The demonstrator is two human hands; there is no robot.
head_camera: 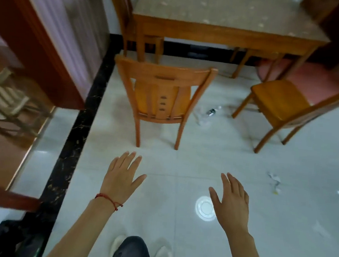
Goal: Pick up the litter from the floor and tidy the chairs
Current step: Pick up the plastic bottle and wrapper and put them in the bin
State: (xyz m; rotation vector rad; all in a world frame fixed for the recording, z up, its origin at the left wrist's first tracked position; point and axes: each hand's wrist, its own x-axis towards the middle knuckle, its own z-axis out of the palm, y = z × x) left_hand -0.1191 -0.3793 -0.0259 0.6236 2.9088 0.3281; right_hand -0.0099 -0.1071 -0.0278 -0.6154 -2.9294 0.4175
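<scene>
Here we stand over a white tiled floor [213,157], our left hand [123,175] and right hand [230,198] stretched forward with fingers spread, holding nothing. Ahead, one wooden chair [161,98] faces the wooden table [227,15]; a second chair [284,106] sits askew to the right. Between them lies a clear plastic wrapper [206,116]. Crumpled paper [274,182] lies further right, a white plastic lid [204,208] beside our right hand.
</scene>
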